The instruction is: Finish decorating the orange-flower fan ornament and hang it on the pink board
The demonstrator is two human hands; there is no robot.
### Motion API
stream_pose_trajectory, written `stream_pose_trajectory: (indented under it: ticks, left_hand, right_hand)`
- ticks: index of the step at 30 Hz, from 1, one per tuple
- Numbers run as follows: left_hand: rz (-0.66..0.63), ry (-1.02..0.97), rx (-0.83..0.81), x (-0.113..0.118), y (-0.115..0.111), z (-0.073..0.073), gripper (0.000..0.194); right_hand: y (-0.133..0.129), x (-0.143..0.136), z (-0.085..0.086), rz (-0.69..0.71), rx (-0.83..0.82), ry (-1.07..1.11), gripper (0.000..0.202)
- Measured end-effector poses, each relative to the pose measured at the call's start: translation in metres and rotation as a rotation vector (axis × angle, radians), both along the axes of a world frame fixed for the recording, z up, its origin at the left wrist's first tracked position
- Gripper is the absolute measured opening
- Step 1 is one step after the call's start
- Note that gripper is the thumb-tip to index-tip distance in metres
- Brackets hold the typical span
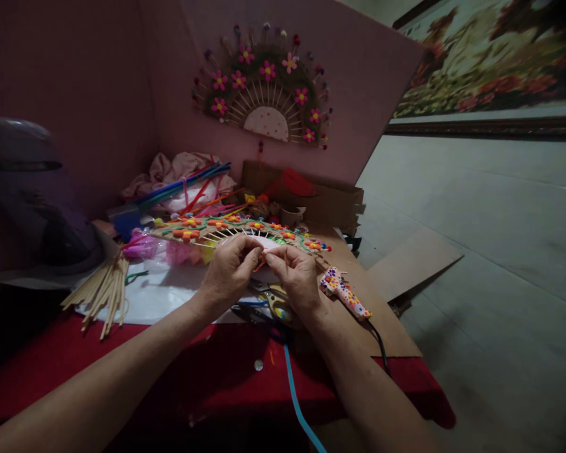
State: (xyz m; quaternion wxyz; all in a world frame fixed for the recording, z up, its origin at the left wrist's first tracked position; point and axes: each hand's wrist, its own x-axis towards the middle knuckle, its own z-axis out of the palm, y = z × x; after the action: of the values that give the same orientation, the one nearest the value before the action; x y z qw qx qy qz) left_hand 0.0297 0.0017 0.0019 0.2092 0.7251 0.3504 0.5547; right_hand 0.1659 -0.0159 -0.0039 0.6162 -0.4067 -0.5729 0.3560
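Observation:
My left hand [231, 267] and my right hand [295, 277] meet at the middle of the table, fingers pinched together on a thin orange strand [260, 264]. Whether it is yarn or pipe cleaner is too small to tell. Right behind the fingers lies a half-round craft fan [217, 223] of cardboard and sticks, with orange flowers, a green wavy line and bead tips. Part of its white centre [266, 241] shows above my fingertips. Beneath my hands are scissors [279, 307], partly covered by my right hand.
A flower-patterned glue gun [344, 292] lies on cardboard [382, 327] at right, its cord trailing forward. Wooden sticks [106, 286] fan out at left. A blue strip [295, 390] hangs over the red cloth [179, 371]. Behind are pipe cleaners [183, 185] and a pink-flowered fan [267, 94].

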Motion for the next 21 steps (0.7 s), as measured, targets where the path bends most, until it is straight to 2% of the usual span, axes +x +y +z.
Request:
stream_pose_trajectory:
  ticks: [6, 11, 14, 18, 21]
  left_hand:
    - [0.017, -0.032, -0.034, 0.0000, -0.0015, 0.0011, 0.011]
    - [0.030, -0.093, -0.098, 0.0002, -0.0012, 0.0010, 0.017]
    - [0.039, -0.111, -0.102, 0.0009, -0.0013, 0.0010, 0.018]
    - [0.130, -0.157, -0.031, 0.0004, -0.0028, 0.0039, 0.014]
    - [0.158, -0.140, -0.041, -0.0012, -0.0039, 0.0056, 0.017]
  right_hand:
    - [-0.0014, -0.0004, 0.0019, -0.055, 0.001, 0.011, 0.017]
    - [0.0014, 0.0011, -0.0003, 0.004, -0.056, 0.148, 0.019]
    - [0.0045, 0.0030, -0.0026, -0.018, -0.060, 0.186, 0.021]
    - [0.0063, 0.0045, -0.0041, -0.093, -0.036, 0.186, 0.020]
    - [0.0063, 0.0043, -0.0038, -0.112, -0.008, 0.215, 0.018]
